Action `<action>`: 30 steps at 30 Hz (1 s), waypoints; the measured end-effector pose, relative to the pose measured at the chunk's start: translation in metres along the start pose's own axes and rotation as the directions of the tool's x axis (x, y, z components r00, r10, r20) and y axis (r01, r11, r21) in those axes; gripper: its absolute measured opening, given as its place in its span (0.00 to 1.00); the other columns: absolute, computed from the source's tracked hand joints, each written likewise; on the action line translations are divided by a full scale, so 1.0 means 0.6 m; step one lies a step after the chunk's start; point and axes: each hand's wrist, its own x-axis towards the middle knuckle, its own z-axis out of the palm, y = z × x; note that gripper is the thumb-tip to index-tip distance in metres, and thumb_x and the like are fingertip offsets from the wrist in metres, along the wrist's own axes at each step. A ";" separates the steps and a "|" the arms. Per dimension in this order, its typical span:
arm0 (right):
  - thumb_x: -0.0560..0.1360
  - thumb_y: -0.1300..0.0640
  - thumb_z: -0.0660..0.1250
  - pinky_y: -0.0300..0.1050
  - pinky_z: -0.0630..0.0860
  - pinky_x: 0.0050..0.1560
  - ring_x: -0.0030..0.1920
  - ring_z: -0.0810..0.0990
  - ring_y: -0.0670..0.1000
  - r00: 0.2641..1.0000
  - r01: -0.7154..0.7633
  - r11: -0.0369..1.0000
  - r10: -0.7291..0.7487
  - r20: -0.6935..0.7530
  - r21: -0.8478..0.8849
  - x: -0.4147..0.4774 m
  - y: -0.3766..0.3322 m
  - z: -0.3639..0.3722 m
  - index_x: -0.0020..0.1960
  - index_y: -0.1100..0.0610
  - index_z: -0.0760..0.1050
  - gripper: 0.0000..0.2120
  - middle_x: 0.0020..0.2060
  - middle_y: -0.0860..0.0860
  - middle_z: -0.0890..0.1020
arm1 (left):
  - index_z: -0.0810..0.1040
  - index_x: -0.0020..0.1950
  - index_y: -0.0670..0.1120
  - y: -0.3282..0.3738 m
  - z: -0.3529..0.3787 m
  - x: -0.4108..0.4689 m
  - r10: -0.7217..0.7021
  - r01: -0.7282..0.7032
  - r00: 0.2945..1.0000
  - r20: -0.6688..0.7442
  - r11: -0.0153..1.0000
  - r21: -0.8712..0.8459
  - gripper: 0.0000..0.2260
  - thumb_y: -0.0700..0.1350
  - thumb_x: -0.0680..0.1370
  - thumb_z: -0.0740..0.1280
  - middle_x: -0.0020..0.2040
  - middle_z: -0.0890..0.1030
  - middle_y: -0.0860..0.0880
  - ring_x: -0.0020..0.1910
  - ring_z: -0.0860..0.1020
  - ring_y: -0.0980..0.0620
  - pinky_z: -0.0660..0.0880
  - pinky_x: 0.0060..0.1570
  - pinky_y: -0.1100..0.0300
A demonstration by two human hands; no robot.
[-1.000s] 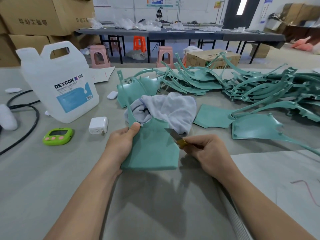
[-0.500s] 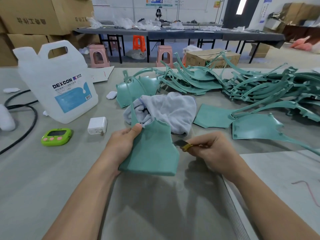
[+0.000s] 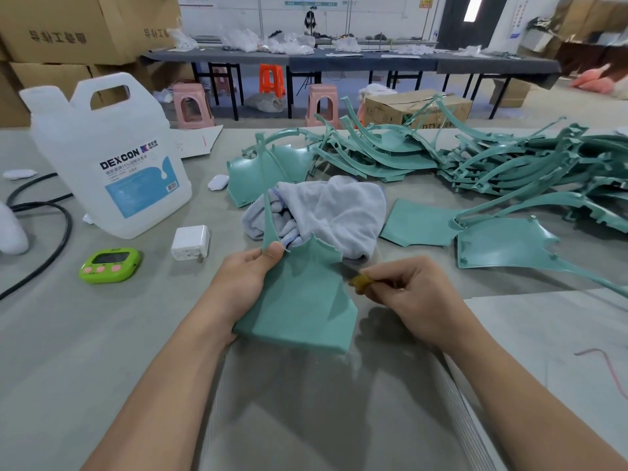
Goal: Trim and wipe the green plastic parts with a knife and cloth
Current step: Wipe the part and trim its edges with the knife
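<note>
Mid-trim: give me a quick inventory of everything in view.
green plastic part: one, green, held, near centre
loose green parts: many, green, far right of table
cloth: one, grey, table centre
knife: one, yellow handle, at part's right edge
DEXCON jug: one, translucent white, left
timer: one, lime green, near left
charger: one, white, beside timer
cable: one, black, far left
stools: several, pink and orange, behind table
left hand: grips the part
right hand: pinches the knife

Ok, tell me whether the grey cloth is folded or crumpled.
Crumpled. The grey cloth lies in a loose heap on the table, with uneven folds and bulges, behind the green part the left hand holds.
</note>
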 end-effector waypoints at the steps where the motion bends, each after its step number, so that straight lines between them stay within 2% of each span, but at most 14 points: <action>1: 0.77 0.66 0.71 0.51 0.83 0.56 0.47 0.87 0.51 1.000 0.001 1.000 -0.001 0.013 -0.016 -0.001 -0.002 -0.002 0.48 0.40 0.88 0.20 0.43 0.46 0.88 | 0.87 0.49 0.45 0.000 0.000 0.001 -0.007 0.007 1.000 -0.017 1.000 -0.025 0.14 0.55 0.79 0.69 0.45 0.87 0.44 0.43 0.86 0.43 0.83 0.44 0.50; 4: 0.77 0.66 0.72 0.48 0.83 0.53 0.45 0.87 0.49 0.999 0.005 0.998 -0.002 0.042 -0.064 -0.001 -0.009 -0.010 0.47 0.37 0.87 0.21 0.42 0.43 0.88 | 0.87 0.48 0.45 -0.002 0.000 0.005 -0.013 0.008 0.997 -0.080 0.998 -0.068 0.14 0.55 0.79 0.71 0.45 0.88 0.45 0.45 0.86 0.42 0.83 0.49 0.47; 6: 0.77 0.65 0.73 0.39 0.81 0.48 0.42 0.85 0.42 0.998 0.009 0.995 -0.004 0.058 -0.094 -0.002 -0.012 -0.016 0.45 0.35 0.86 0.22 0.41 0.40 0.88 | 0.88 0.45 0.48 -0.005 -0.003 0.009 0.006 -0.016 0.992 -0.123 0.997 -0.082 0.12 0.55 0.79 0.71 0.44 0.88 0.46 0.43 0.87 0.45 0.83 0.45 0.51; 8: 0.75 0.65 0.74 0.34 0.78 0.44 0.39 0.83 0.40 0.998 0.008 0.988 0.002 0.068 -0.155 -0.003 -0.013 -0.027 0.42 0.33 0.85 0.24 0.39 0.39 0.87 | 0.88 0.41 0.51 -0.008 -0.007 0.011 0.025 -0.042 0.986 -0.163 0.994 -0.100 0.11 0.55 0.79 0.71 0.43 0.88 0.47 0.40 0.87 0.48 0.82 0.37 0.56; 10: 0.74 0.67 0.75 0.35 0.79 0.44 0.40 0.84 0.43 0.999 0.002 0.982 0.007 0.046 -0.190 -0.003 -0.013 -0.038 0.39 0.31 0.84 0.27 0.38 0.39 0.87 | 0.87 0.43 0.48 -0.008 -0.014 0.013 0.010 -0.045 0.978 -0.208 0.986 -0.163 0.12 0.56 0.78 0.72 0.44 0.88 0.47 0.42 0.87 0.47 0.82 0.37 0.55; 13: 0.73 0.70 0.74 0.33 0.78 0.47 0.42 0.86 0.42 0.999 -0.006 0.999 0.005 -0.048 -0.036 -0.001 -0.011 -0.034 0.40 0.36 0.86 0.26 0.40 0.43 0.88 | 0.85 0.49 0.45 -0.005 -0.020 0.010 -0.018 -0.046 0.970 -0.244 0.966 -0.255 0.16 0.57 0.73 0.73 0.47 0.87 0.45 0.47 0.86 0.43 0.82 0.52 0.44; 14: 0.73 0.71 0.74 0.34 0.79 0.48 0.43 0.86 0.43 0.996 -0.001 1.000 0.003 -0.085 0.025 0.000 -0.010 -0.027 0.41 0.38 0.87 0.25 0.40 0.45 0.88 | 0.85 0.49 0.45 -0.005 -0.020 0.010 -0.018 -0.049 0.970 -0.244 0.963 -0.266 0.17 0.57 0.72 0.73 0.47 0.87 0.45 0.47 0.86 0.43 0.82 0.52 0.44; 16: 0.73 0.71 0.74 0.36 0.80 0.49 0.43 0.87 0.44 0.991 0.024 0.997 -0.013 -0.136 0.077 0.001 -0.008 -0.010 0.42 0.40 0.87 0.23 0.40 0.46 0.88 | 0.85 0.49 0.44 -0.009 -0.016 0.010 -0.015 -0.052 0.973 -0.231 0.959 -0.279 0.15 0.56 0.75 0.72 0.47 0.88 0.45 0.45 0.87 0.44 0.84 0.43 0.49; 18: 0.73 0.68 0.75 0.40 0.82 0.52 0.44 0.87 0.45 0.989 0.030 0.998 -0.021 -0.145 0.058 -0.001 -0.005 0.003 0.44 0.39 0.87 0.22 0.41 0.45 0.88 | 0.85 0.47 0.44 -0.011 -0.011 0.011 0.000 -0.065 0.973 -0.232 0.959 -0.274 0.13 0.54 0.78 0.71 0.45 0.88 0.46 0.40 0.87 0.47 0.81 0.32 0.56; 19: 0.74 0.67 0.75 0.43 0.83 0.54 0.45 0.87 0.46 0.990 0.030 0.999 -0.025 -0.139 0.034 -0.003 -0.003 0.007 0.46 0.39 0.87 0.20 0.41 0.44 0.88 | 0.85 0.46 0.44 -0.012 -0.010 0.013 0.004 -0.073 0.970 -0.243 0.959 -0.274 0.13 0.54 0.79 0.70 0.44 0.88 0.46 0.39 0.87 0.48 0.80 0.30 0.59; 22: 0.74 0.64 0.75 0.44 0.82 0.57 0.49 0.87 0.50 0.994 0.047 0.999 -0.049 -0.098 -0.024 -0.008 -0.003 0.014 0.49 0.38 0.87 0.18 0.43 0.44 0.88 | 0.86 0.46 0.45 -0.012 -0.010 0.014 -0.007 -0.079 0.964 -0.265 0.946 -0.314 0.13 0.54 0.79 0.70 0.45 0.88 0.47 0.41 0.87 0.48 0.81 0.35 0.57; 25: 0.75 0.63 0.75 0.39 0.81 0.55 0.48 0.86 0.43 0.996 0.052 0.999 -0.052 -0.070 0.004 -0.011 -0.009 0.016 0.50 0.37 0.86 0.19 0.44 0.44 0.88 | 0.87 0.40 0.51 -0.015 -0.011 0.014 -0.015 -0.095 0.942 -0.335 0.947 -0.308 0.12 0.57 0.77 0.71 0.43 0.88 0.51 0.43 0.87 0.49 0.82 0.45 0.53; 27: 0.75 0.62 0.75 0.39 0.82 0.54 0.47 0.86 0.43 0.998 0.047 0.999 -0.048 -0.049 -0.026 -0.013 -0.012 0.014 0.48 0.34 0.86 0.20 0.44 0.44 0.88 | 0.86 0.41 0.51 -0.015 -0.015 0.017 -0.046 -0.106 0.913 -0.406 0.933 -0.344 0.12 0.57 0.76 0.71 0.43 0.87 0.53 0.44 0.87 0.49 0.82 0.46 0.52; 30: 0.76 0.58 0.75 0.44 0.82 0.53 0.47 0.86 0.50 0.999 0.039 0.994 -0.040 -0.013 -0.105 -0.015 -0.014 0.011 0.46 0.29 0.84 0.20 0.43 0.43 0.88 | 0.85 0.46 0.52 -0.012 -0.023 0.020 -0.073 -0.124 0.889 -0.452 0.912 -0.390 0.10 0.57 0.77 0.72 0.44 0.87 0.54 0.44 0.87 0.50 0.82 0.44 0.54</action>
